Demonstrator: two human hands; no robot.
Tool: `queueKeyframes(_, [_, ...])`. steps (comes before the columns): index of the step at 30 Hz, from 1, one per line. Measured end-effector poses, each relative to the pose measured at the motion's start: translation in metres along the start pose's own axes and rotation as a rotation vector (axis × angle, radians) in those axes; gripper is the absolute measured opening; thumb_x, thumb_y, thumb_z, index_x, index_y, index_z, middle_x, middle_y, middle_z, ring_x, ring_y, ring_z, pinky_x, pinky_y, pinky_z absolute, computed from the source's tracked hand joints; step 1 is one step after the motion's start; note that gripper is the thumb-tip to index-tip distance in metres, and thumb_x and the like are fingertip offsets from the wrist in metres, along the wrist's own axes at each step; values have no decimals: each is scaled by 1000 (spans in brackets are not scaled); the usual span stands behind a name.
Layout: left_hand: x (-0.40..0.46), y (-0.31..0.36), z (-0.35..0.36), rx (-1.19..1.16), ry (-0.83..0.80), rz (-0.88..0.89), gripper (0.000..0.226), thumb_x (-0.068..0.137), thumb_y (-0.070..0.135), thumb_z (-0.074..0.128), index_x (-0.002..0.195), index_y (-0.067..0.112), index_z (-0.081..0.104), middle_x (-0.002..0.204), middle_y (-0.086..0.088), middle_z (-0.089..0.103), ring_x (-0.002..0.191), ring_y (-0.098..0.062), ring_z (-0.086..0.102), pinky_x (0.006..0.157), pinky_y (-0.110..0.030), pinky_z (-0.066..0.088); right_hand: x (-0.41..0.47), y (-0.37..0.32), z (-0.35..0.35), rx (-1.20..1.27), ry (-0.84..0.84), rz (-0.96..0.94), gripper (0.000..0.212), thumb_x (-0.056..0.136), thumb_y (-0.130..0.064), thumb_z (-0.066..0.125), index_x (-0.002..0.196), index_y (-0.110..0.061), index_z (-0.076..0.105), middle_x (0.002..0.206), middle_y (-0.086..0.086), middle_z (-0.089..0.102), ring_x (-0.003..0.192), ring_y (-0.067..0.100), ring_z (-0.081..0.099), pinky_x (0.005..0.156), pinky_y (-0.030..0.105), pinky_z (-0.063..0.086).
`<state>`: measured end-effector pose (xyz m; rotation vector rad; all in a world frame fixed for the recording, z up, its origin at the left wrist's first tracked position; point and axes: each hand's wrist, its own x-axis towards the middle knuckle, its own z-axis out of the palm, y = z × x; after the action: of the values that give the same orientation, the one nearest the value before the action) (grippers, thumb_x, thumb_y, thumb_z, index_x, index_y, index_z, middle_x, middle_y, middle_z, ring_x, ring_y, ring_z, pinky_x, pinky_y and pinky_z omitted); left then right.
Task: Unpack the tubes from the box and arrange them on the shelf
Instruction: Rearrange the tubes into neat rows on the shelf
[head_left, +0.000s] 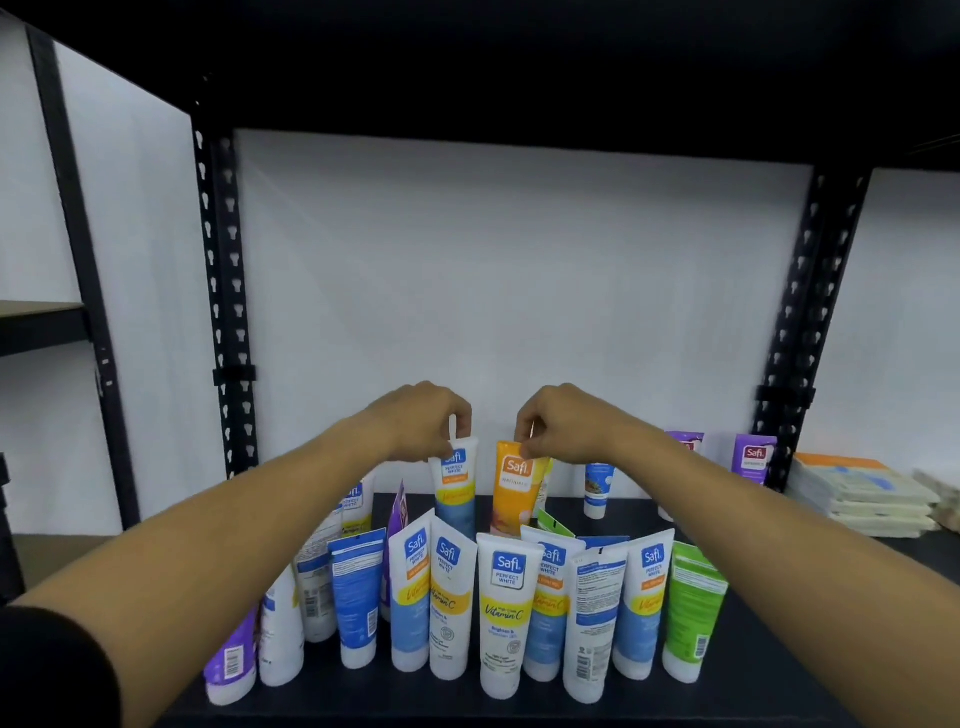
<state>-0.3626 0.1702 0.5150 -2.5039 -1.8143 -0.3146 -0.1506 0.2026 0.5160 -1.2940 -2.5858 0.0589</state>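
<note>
A dark shelf (769, 675) on a black metal rack (226, 312) stands against a plain white wall, with another dark board overhead and a stack of pale flat packs (862, 493) lying at its far right. Many tubes already stand cap-down here: a front row (506, 608) of white, blue and green ones, purple ones at the left end, and a few more further back by the wall. The left hand (426, 421) pinches the top of a white tube (454, 486) and the right hand (556, 423) pinches the top of an orange tube (511, 488); both stand just behind the front row, side by side. Judging by this, the job is well along and these two are being set down or straightened. The box is out of view, so what is left to unpack cannot be told
</note>
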Motion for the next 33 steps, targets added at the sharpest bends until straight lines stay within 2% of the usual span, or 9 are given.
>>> queueKeyframes(3, [7,-10,-17,-9,50,-12,19,85,16,73,99,25,64,90,4,67,74,-10,65,77,-35,56,12,7,-15,-19,55,9,3,88,-22,71,86,-25,71,88,-9,65,84,11,64,78,32,55])
queueKeyframes(12, [29,-45,-44,30,134,-53,17,85,16,72,95,27,63,88,6,68,77,-13,66,76,-35,55,57,11,-27,-52,126,32,8,89,-20,70,95,-18,75,87,-6,64,85,13,64,76,32,54])
queueKeyframes(18, [42,-74,-35,90,82,-83,18,85,16,72,94,28,63,87,7,66,79,-14,65,75,-36,53,92,12,-6,-94,102,53,7,89,-21,70,95,-19,74,90,-5,64,88,15,64,78,34,55])
queueKeyframes(24, [53,-106,-16,137,37,-116,18,86,17,70,94,30,61,87,7,62,76,-12,60,65,-28,45,122,12,17,-124,74,48,4,89,-22,71,93,-23,72,90,-6,60,89,15,61,73,31,49])
queueKeyframes(29, [60,-124,2,146,5,-128,18,85,17,71,99,27,65,91,6,63,81,-14,59,70,-30,48,142,11,37,-163,36,42,3,89,-24,71,90,-25,68,91,-7,60,88,14,60,71,29,46])
queueKeyframes(33, [68,-131,14,149,-12,-111,17,85,18,72,98,27,64,89,8,60,80,-12,58,70,-29,48,153,12,49,-165,13,46,4,89,-24,71,93,-23,71,91,-7,60,89,14,60,74,30,50])
